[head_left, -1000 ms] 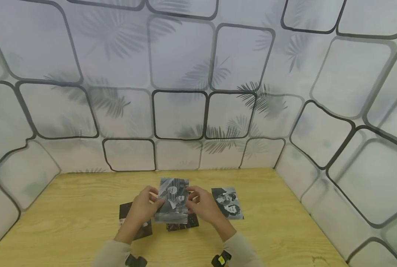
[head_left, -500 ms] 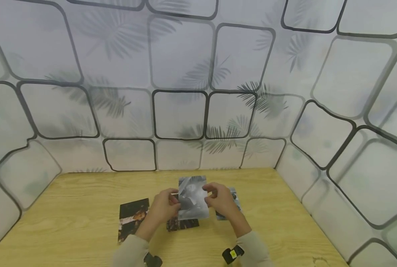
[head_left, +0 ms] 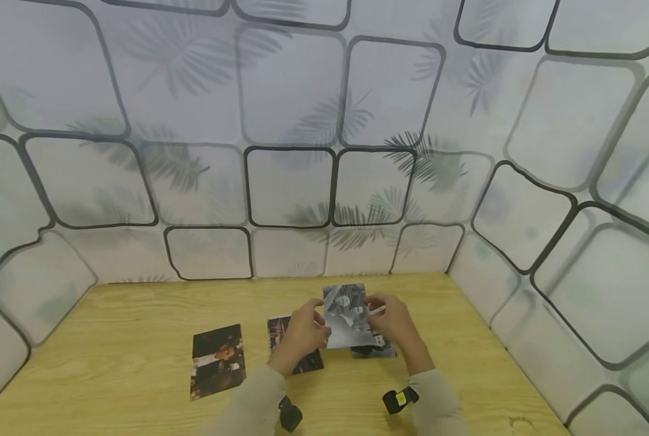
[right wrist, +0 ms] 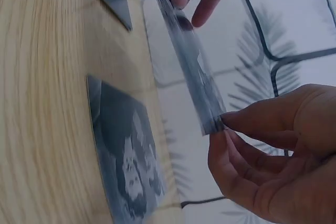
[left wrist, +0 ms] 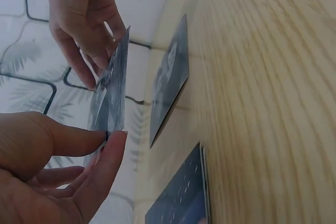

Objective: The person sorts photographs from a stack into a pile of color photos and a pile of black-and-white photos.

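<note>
A black-and-white photo [head_left: 347, 318] is held up above the table between both hands. My left hand [head_left: 304, 330] pinches its left edge between thumb and fingers; in the left wrist view the thumb and a fingertip meet at that edge. On the opposite side my right hand [head_left: 397, 320] pinches the photo, as the right wrist view shows at its edge. Below and partly covered by it in the head view lies another black-and-white photo [right wrist: 128, 153] with faces. A dark photo [head_left: 309, 363] lies flat behind the left wrist, its middle hidden by that hand.
At the left, a dark colour photo [head_left: 218, 361] lies slightly turned on the wooden table [head_left: 139, 339]. A patterned curtain wall [head_left: 291, 188] rises along the table's back and sides. Each wrist wears a black strap device [head_left: 400, 399].
Both hands have carried the held photo to the right, from over the dark middle photo to over the right-hand black-and-white one. The colour photo at the left is now fully uncovered.
</note>
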### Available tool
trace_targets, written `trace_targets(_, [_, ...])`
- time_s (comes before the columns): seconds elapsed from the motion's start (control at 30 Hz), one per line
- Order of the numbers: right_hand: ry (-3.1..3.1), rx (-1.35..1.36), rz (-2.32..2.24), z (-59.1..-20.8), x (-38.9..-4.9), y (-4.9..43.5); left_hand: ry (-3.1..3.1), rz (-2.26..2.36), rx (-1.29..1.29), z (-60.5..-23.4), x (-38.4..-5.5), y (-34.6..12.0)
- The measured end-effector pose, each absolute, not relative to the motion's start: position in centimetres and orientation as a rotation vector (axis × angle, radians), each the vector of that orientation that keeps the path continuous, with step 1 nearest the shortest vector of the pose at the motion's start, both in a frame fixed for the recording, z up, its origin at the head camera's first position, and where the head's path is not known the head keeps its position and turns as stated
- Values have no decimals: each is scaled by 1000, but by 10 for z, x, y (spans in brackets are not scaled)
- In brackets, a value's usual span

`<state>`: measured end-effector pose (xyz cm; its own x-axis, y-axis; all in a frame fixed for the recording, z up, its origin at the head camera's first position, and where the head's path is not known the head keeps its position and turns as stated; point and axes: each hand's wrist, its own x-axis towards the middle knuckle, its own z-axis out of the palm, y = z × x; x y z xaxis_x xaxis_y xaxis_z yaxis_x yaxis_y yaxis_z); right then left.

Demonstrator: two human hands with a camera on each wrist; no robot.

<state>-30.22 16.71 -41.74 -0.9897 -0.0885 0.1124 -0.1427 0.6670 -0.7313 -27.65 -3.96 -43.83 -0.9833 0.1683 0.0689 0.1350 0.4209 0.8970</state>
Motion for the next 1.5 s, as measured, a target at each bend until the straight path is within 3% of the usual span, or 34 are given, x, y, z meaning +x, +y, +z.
trace_targets(0.5, [-2891, 95, 1110, -438, -317, 203, 2677, 1493, 284, -454, -292, 3])
trace_targets(0.97, [-2992, 47, 1054, -450, -321, 205, 2730, 1394, 261, -463, -292, 14])
trace_targets(1.23, [-2966, 5, 1109, -448, -318, 207, 2740, 1247, 301, -447, -288, 3])
trace_targets(1.5, [-2894, 88, 1383, -432, -312, 189, 2696, 1322, 348, -431, -285, -39])
